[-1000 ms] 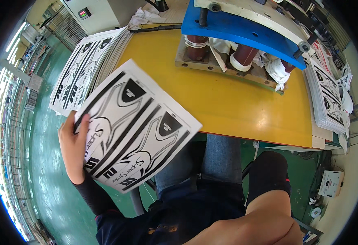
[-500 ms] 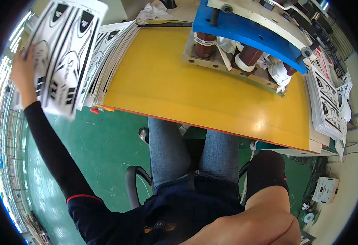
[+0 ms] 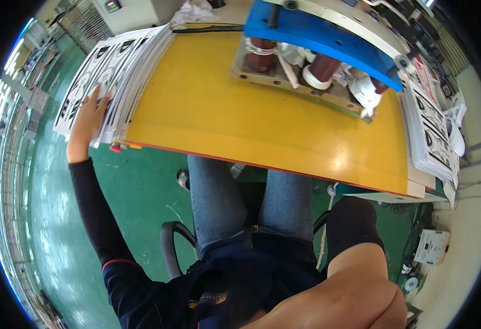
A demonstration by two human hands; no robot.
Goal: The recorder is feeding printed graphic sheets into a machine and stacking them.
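My left hand point(image 3: 90, 119) rests on a stack of white printed sheets point(image 3: 122, 55) with black graphics, at the left end of the yellow tabletop point(image 3: 251, 118). Its fingers are spread over the top sheet, close to the stack's near end. A small white patch shows by one fingertip; I cannot make out what it is. Of my right arm only the bent upper part and elbow appear at the lower right, and the hand itself is out of sight.
A machine with a curved blue plate point(image 3: 328, 41) stands over the table's far right, above brown cylinders point(image 3: 321, 71) wrapped in white cloth. Another stack of printed sheets point(image 3: 428, 131) lies at the right edge. A red knob point(image 3: 115, 148) sits at the table's left front corner.
The sheet that my left hand held up at the far left is no longer raised. That hand has moved right and down onto the stack. The view has shifted slightly.
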